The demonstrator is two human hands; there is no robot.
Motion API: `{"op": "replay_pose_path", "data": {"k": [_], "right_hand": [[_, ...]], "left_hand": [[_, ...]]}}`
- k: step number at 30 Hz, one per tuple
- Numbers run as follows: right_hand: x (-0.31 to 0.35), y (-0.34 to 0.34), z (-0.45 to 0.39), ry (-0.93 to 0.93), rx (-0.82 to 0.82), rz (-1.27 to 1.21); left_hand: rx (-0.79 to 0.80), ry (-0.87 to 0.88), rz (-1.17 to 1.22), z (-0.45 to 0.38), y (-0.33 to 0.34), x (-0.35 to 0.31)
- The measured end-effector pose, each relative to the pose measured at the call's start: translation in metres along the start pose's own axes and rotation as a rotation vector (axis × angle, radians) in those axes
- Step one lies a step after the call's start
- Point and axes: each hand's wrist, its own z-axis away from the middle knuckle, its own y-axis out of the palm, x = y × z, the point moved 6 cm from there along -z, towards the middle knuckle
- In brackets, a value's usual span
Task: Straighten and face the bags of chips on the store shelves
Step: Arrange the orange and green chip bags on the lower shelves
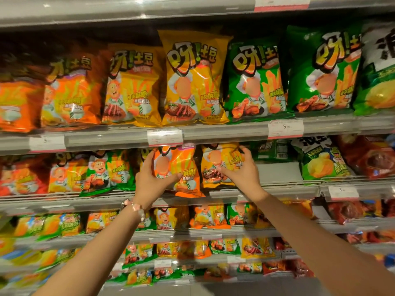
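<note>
Both forearms reach to mid-frame: left hand point(152, 178) grips an orange chip bag point(181, 167) (tilted, overhanging the shelf lip point(277, 190)), right hand point(241, 167) grips a yellow chip bag point(218, 165). Best seat each upright, label forward.

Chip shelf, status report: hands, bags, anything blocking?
Left hand grips orange bag. Right hand grips yellow bag. Orange bag overhangs shelf edge. Nothing blocking.

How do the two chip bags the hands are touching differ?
The orange chip bag tilts, its bottom corner hanging over the shelf edge; the yellow chip bag stands straighter. The left hand holds the orange bag by its side, the right hand spreads across the yellow one. Both share the same chef design.
</note>
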Motion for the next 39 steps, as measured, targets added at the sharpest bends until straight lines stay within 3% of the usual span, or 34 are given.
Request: {"op": "replay_pose_path", "data": {"k": [9, 13, 18, 21, 24, 26, 28, 30, 34, 39], "right_hand": [[0.034, 0.066, -0.002, 0.036, -0.067, 0.143], [0.029, 0.084, -0.001, 0.104, -0.017, 0.135], [0.029, 0.091, -0.004, 0.109, 0.098, 0.323], [0.048, 0.086, 0.011, 0.057, -0.027, 0.355], [0.086, 0.089, 0.045, -0.096, -0.171, 0.211], [0.107, 0.108, 0.063, -0.104, -0.033, 0.022], [0.119, 0.132, 0.078, 0.013, 0.188, -0.152], [0.122, 0.148, 0.087, 0.141, 0.309, -0.254], [0.119, 0.153, 0.088, 0.167, 0.296, -0.241], [0.118, 0.154, 0.087, 0.169, 0.302, -0.329]], "left_hand": [[0.053, -0.07, 0.024, 0.008, -0.054, 0.035], [0.085, -0.073, 0.04, 0.005, -0.068, 0.042], [0.141, -0.05, 0.049, -0.002, -0.074, 0.047], [0.154, -0.054, 0.084, -0.005, -0.076, 0.048], [0.159, -0.038, 0.108, -0.004, -0.078, 0.049], [0.163, -0.034, 0.12, -0.004, -0.077, 0.05], [0.18, -0.024, 0.129, -0.003, -0.073, 0.05], [0.202, -0.006, 0.143, 0.0, -0.068, 0.05], [0.23, -0.036, 0.134, 0.007, -0.063, 0.057], [0.417, 0.001, 0.033, -0.006, -0.075, 0.058]]}}
